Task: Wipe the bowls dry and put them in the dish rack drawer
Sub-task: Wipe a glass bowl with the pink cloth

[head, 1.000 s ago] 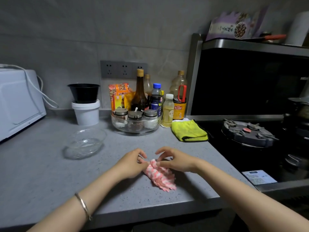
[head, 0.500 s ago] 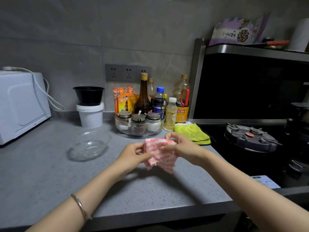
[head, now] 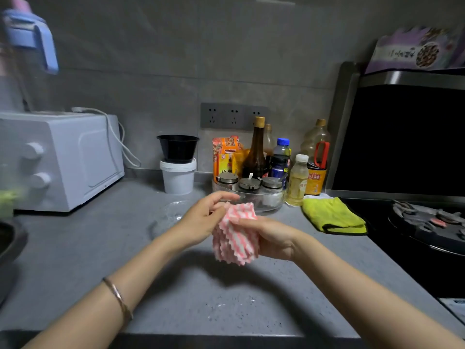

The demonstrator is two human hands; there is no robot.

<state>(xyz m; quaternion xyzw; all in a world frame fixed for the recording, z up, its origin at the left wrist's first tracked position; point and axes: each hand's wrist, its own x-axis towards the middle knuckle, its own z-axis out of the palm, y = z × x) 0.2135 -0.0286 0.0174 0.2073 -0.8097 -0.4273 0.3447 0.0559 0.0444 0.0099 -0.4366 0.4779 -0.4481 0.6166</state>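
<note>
Pink cloth (head: pixel 235 238) fills right hand (head: pixel 274 239) — bowl (head: pixel 168 217) half-hidden.

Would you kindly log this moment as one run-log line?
right hand: grips cloth above counter | left hand: at cloth's top edge, grip unclear | bowl: on counter, behind left hand

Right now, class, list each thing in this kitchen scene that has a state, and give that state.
pink striped cloth: bunched, held above the counter by the right hand
left hand: touches the cloth's top edge; grip unclear
glass bowl: upright on the counter, empty, untouched
black bowl: upright, stacked on the white tub
yellow cloth: folded, lying on the counter
</note>
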